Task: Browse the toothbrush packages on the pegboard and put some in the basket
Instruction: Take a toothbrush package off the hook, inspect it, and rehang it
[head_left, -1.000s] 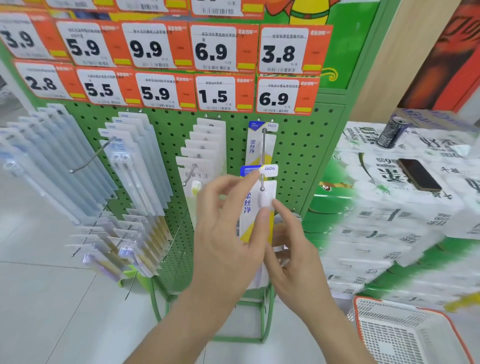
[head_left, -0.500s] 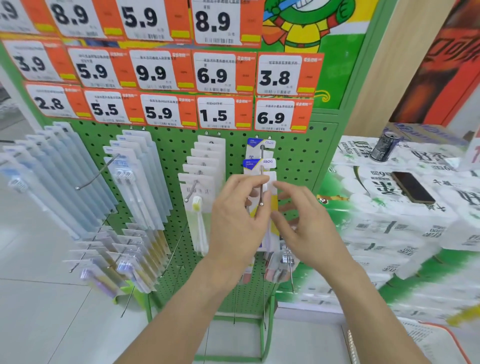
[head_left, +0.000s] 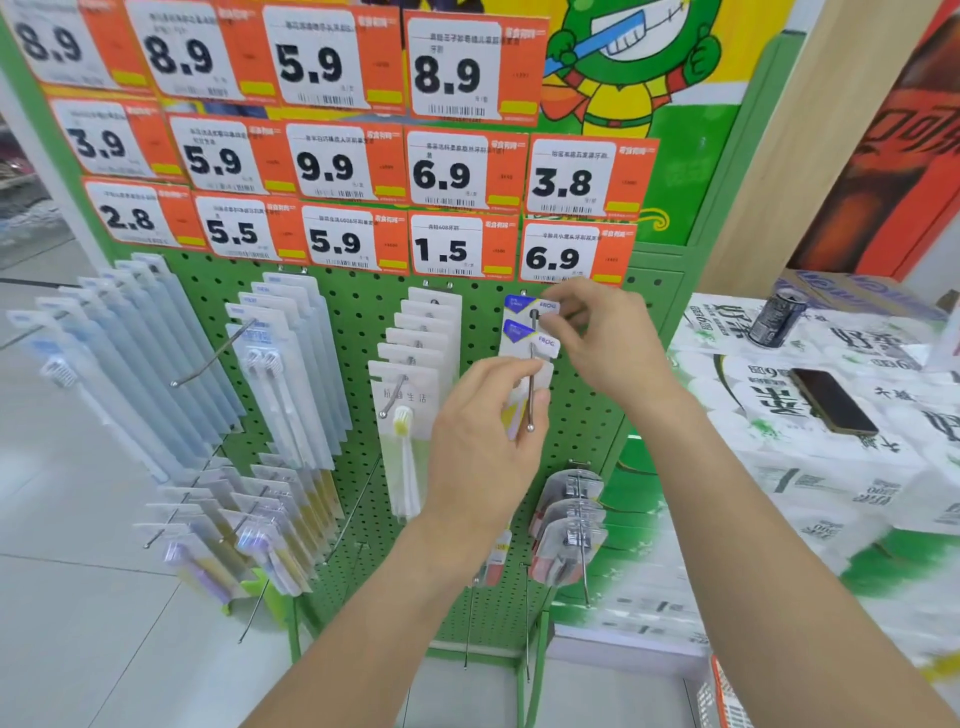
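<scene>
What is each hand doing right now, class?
Left hand: pinching the front toothbrush package on the hook.
Right hand: pinching a FROG package behind it.

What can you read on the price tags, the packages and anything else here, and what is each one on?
Top row price tags: "8.9", "8.9", "5.9", "8.9".
Second row: "3.9", "5.9", "9.9", "6.9", "3.8".
Third row: "2.8", "5.5", "5.9", "1.5", "6.9".
Blue-topped toothbrush packages under the right hand: "FROG".
Tag small print, barcodes and the tissue packs' lettering: too blurred to read.
</scene>
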